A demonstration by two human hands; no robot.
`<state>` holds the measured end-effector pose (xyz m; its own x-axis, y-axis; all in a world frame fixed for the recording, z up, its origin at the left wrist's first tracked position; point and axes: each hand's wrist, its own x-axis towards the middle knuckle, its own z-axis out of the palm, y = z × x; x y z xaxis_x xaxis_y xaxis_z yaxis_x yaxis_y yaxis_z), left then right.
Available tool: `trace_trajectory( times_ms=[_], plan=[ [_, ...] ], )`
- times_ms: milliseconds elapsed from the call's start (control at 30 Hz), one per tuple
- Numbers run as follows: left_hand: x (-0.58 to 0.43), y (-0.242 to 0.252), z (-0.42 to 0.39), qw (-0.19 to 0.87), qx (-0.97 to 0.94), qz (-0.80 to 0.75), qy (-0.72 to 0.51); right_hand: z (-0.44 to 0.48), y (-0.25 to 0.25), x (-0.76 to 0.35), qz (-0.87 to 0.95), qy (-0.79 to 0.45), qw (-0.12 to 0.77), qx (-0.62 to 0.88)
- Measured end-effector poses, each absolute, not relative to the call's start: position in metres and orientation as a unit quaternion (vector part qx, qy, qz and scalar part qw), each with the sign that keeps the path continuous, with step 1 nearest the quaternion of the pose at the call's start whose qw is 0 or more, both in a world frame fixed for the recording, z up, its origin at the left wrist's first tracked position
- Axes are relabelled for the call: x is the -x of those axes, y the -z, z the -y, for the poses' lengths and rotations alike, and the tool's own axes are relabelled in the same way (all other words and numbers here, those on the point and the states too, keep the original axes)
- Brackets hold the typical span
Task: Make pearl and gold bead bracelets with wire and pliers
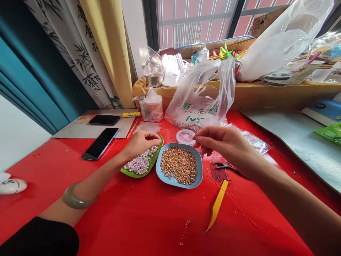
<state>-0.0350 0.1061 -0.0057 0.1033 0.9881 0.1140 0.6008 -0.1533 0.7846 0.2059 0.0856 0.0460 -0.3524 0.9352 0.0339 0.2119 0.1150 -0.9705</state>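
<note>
My left hand (142, 143) is over the far end of a green tray (156, 158) of lilac pearl beads (137, 164). Its fingertips are pinched together, and whatever is between them is too small to make out. Above the far right corner of a blue tray (199, 167) is my right hand (220, 140), thumb and finger closed in a pinch on something I cannot make out. Gold-coloured beads (181, 165) fill the blue tray, with a small gap near its front. A thin wire (230, 195) runs across the table below my right hand.
Yellow tweezers (218, 202) and a short gold chain (184, 233) lie in front. Pliers (225, 165) rest beneath my right wrist. Behind the trays are a round white lid (185, 136) and a plastic bag (202, 103). Two phones (100, 144) (104, 120) lie left.
</note>
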Motion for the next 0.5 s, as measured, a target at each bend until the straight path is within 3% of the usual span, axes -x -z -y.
trace_trajectory(
  times_ms=[267,367,500],
  plan=[
    [0.003,-0.007,-0.073,0.487,-0.582,-0.431,-0.488,-0.047,-0.049,-0.19,0.844,-0.15,0.327,0.397],
    [-0.001,-0.01,-0.065,0.559,-0.54,-0.347,-0.525,-0.038,-0.05,-0.188,0.862,-0.078,0.358,0.351],
    [-0.003,-0.012,-0.06,0.581,-0.536,-0.303,-0.532,-0.033,-0.053,-0.186,0.867,-0.041,0.371,0.33]
  ],
)
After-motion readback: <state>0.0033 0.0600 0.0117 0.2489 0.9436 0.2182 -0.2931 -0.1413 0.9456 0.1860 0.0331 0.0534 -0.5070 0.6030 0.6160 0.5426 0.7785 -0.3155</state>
